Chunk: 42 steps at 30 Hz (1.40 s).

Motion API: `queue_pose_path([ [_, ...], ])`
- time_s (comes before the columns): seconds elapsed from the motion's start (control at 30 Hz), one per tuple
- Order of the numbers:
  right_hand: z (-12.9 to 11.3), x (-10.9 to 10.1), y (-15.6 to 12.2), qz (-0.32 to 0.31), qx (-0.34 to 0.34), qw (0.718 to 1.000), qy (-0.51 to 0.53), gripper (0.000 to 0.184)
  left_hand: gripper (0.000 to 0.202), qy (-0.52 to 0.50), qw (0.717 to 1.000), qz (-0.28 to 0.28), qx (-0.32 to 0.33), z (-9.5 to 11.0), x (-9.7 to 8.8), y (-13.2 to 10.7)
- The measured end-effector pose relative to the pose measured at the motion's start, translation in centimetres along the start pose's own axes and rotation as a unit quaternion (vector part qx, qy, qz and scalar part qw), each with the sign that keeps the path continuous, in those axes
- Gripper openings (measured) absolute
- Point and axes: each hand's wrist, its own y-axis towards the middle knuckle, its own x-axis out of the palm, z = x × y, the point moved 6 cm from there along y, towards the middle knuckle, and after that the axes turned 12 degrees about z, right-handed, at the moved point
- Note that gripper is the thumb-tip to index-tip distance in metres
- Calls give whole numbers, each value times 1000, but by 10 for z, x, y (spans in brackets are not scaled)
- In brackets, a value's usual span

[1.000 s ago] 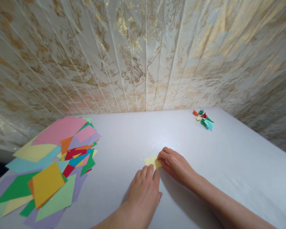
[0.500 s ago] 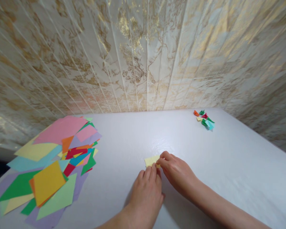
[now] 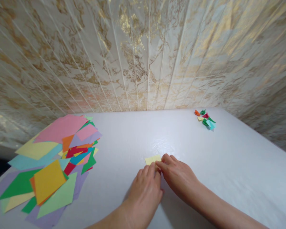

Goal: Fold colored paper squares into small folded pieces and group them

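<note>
A small pale yellow piece of paper (image 3: 153, 159) lies on the white table, its near part hidden under my fingers. My left hand (image 3: 146, 187) rests on the paper's near edge, fingers together and pressing it down. From the right, my right hand (image 3: 176, 170) comes in with bent fingers, its fingertips closed at the paper's right edge and touching beside the left fingertips. How much of the paper is folded, I cannot see.
Many coloured paper sheets (image 3: 50, 181) lie in an overlapping spread on the left of the table (image 3: 124, 136). Several small folded paper pieces (image 3: 205, 120) in orange, green, red and light blue sit at the far right. A patterned gold-and-white curtain (image 3: 138, 57) hangs behind the table.
My right fingertips have shifted slightly down toward me along the paper's right edge, uncovering a little more of its far corner. My left hand stays nearly in place on the paper.
</note>
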Motion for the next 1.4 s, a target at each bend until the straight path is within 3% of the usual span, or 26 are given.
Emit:
queue_pose_path([
  [0.2,11,-3,1,-14,22,999,-31,31,45,3,1000,-14,-5,-4,-6,1],
  [0.47,14,-1,2,-6,22,999,-44,27,21,56,998,5,-3,-5,-19,2],
  [0.67,13,0,3,-14,23,998,-50,26,21,51,998,-10,-41,-25,-27,9],
  [0.83,12,-2,3,-17,25,998,-56,25,10,12,993,56,-107,-51,-22,23],
  [1.27,14,-7,7,22,48,999,-14,18,13,-75,988,56,-127,-62,-7,31],
  [1.4,16,-1,15,69,16,996,47,41,13,-88,988,57,-113,-63,-3,32],
])
